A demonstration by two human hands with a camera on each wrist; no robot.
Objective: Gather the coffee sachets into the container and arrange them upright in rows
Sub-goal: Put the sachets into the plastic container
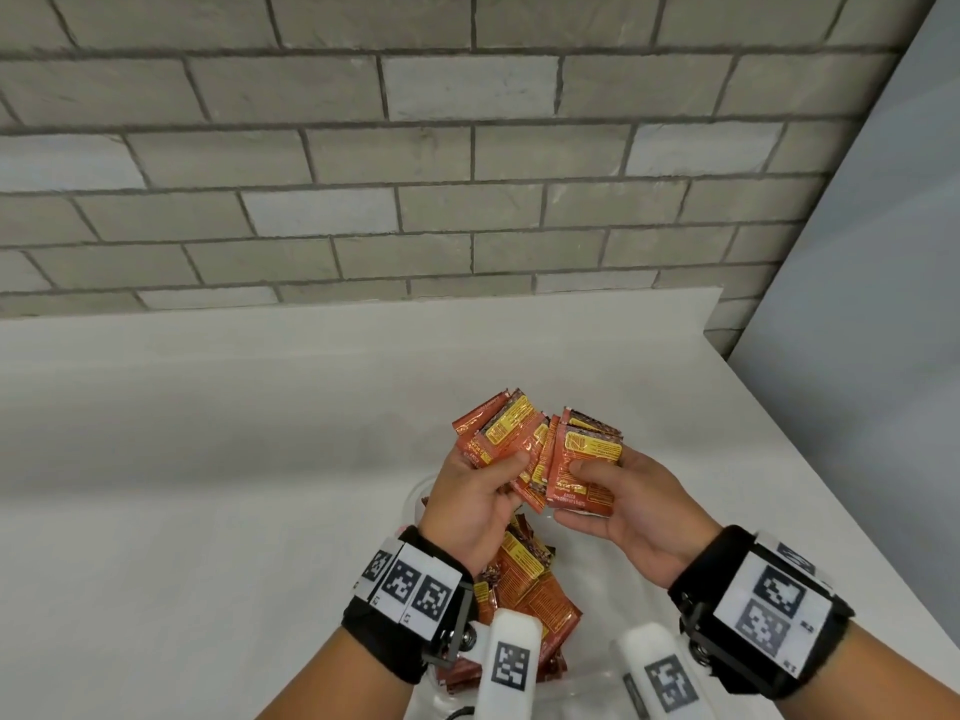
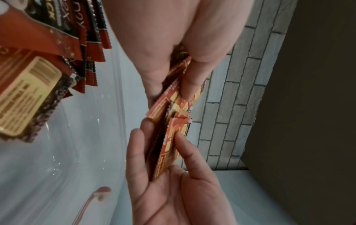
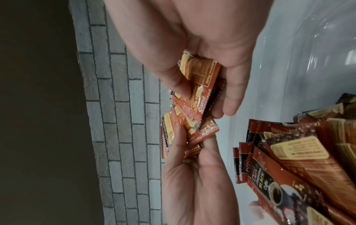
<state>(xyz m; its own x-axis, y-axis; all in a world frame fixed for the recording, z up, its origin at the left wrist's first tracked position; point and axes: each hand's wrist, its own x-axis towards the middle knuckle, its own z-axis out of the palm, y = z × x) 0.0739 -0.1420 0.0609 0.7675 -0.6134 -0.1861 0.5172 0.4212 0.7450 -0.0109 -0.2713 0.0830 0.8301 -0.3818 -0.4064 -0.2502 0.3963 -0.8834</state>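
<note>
The left hand (image 1: 475, 498) pinches a loose fan of red coffee sachets (image 1: 496, 433), thumb on the printed faces and fingers curled behind; their long axes splay up and away from the palm, tilted leftward. Touching that fan on its right, the right hand (image 1: 621, 506) grips a squarer stack of sachets (image 1: 587, 462), thumb pressed flat on the front one and fingers wrapped behind, long axes nearly upright. The 2 bunches overlap where the hands meet.

Both bunches are held above the far end of the clear plastic container (image 1: 415, 498), which sits on the white counter (image 1: 208, 459) directly under the wrists. More sachets (image 1: 524, 579) already lie in it, leaning and jumbled, not in rows. Neither hand looks nearer; a drop means lowering straight down and toward the person.

The container's near half is cut off and masked by the wrist rigs. How many sachets each hand holds cannot be counted.
</note>
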